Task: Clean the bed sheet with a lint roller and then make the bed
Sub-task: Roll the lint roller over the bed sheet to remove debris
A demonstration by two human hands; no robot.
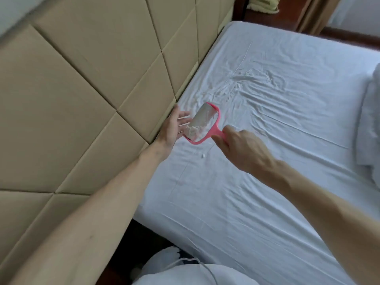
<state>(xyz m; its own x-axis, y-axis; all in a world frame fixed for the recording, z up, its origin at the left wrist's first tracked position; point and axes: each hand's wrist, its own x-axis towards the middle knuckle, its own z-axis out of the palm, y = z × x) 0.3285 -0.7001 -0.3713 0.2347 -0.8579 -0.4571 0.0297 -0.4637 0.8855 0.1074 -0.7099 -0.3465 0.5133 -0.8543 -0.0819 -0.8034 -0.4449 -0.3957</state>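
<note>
Right now my right hand [236, 147] grips the pink lint roller [202, 124] handle above the bed sheet [267, 182]; its drum runs toward the headboard, just beside my spread left hand [174, 128], nearer the fluff

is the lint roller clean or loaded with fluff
Loaded: white fluff clings to the lower part of the lint roller, held by the right hand.

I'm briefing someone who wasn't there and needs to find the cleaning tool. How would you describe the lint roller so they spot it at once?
Start at the tan padded headboard along the left of the white bed sheet. Near where they meet, the right hand grips a pink handle, the open left hand beside the drum. That is the lint roller: the only pink thing here, its drum caked with white fluff.
</note>
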